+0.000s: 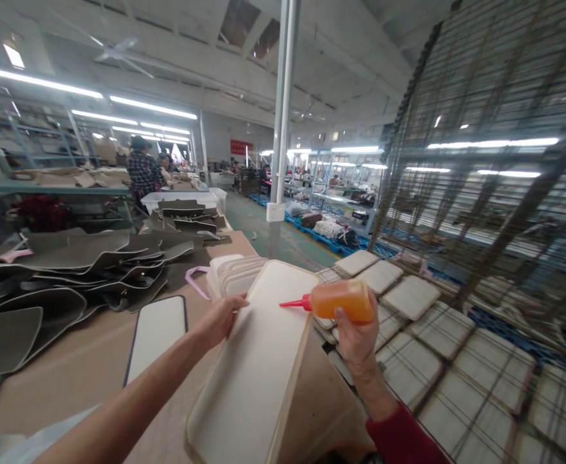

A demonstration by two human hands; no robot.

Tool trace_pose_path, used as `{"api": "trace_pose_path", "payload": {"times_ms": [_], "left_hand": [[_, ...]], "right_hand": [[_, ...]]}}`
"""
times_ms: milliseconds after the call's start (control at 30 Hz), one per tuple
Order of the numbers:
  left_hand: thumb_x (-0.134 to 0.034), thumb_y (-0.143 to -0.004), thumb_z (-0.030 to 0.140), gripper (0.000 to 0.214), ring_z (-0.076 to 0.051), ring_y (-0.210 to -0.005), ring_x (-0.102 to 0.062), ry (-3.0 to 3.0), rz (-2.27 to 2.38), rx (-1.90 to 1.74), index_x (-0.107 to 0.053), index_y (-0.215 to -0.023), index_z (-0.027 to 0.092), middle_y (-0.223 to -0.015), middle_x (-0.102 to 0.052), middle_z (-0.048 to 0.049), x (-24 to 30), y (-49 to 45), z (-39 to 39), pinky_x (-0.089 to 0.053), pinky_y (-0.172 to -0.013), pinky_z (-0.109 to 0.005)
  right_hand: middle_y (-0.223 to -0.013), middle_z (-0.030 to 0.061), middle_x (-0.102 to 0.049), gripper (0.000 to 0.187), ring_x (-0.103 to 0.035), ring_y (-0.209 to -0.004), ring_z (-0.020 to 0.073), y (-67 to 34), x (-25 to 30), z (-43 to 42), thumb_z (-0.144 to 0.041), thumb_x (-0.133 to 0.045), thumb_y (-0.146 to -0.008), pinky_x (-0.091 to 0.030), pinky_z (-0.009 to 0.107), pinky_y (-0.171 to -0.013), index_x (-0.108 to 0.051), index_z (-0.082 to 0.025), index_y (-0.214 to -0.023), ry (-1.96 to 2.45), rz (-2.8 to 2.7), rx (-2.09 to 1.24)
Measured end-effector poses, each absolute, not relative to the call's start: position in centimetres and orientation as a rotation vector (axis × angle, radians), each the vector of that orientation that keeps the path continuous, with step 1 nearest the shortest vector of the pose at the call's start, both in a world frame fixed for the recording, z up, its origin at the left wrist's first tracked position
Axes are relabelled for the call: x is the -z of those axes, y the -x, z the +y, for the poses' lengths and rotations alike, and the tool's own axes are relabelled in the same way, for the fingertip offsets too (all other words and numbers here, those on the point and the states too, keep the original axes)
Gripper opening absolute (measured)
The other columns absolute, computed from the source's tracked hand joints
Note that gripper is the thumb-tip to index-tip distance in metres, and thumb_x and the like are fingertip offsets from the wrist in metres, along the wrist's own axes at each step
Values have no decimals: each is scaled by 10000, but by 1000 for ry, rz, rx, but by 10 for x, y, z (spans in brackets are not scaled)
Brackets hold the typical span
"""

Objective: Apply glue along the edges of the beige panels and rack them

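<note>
My left hand [225, 317] grips the left edge of a long white panel [263, 348] with rounded corners and a yellowish rim. The panel is tilted over the table's corner. In my right hand [358, 338] is a squeeze bottle [343, 299] of amber liquid, probably glue, lying sideways. Its red nozzle [295, 302] points left over the panel's upper right part; whether the tip touches the surface I cannot tell. Behind the panel stands a row of similar white panels [237, 274]. A dark-edged white panel [157, 328] lies left of my left forearm.
Dark grey sheet pieces [70, 258] are heaped on the brown-covered table [94, 380]. To the right, a wire rack [457, 361] carries several white panels, with more wire racks [496, 161] raised above. A pole [283, 109] stands ahead. A person [142, 169] is at the back left.
</note>
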State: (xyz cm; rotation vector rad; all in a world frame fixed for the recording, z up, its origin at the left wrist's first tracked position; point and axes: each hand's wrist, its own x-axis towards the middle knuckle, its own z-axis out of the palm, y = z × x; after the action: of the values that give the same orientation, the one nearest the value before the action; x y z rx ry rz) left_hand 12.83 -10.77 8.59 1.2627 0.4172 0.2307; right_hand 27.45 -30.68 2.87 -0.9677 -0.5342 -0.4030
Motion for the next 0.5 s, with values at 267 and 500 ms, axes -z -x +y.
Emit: {"api": "trace_pose_path", "payload": {"times_ms": [267,500], "left_hand": [[-599,-469,83,431,-188,-555,-641,-1282,519,-310,-697,-885,133,-622,-706,-12,-86,-135,-100,-493,-486,-246],[-629,-484,93,454,-191,-577,-654,-1349,368,-297,-714,-927,142,-676,-725,-22,-86,-132,-106,-499,-533,-251]], "right_hand": [[-1210,82,-605,731,-616,-1020,291,-213,19,-327,-332,-775,-617,-523,460,-868,-458,-276,-1273,1020,-572,156],[-1181,67,-615,722,-623,-993,254,-220,-17,-322,-266,-805,-587,-515,447,-864,-487,-277,-1235,968,-544,241]]}}
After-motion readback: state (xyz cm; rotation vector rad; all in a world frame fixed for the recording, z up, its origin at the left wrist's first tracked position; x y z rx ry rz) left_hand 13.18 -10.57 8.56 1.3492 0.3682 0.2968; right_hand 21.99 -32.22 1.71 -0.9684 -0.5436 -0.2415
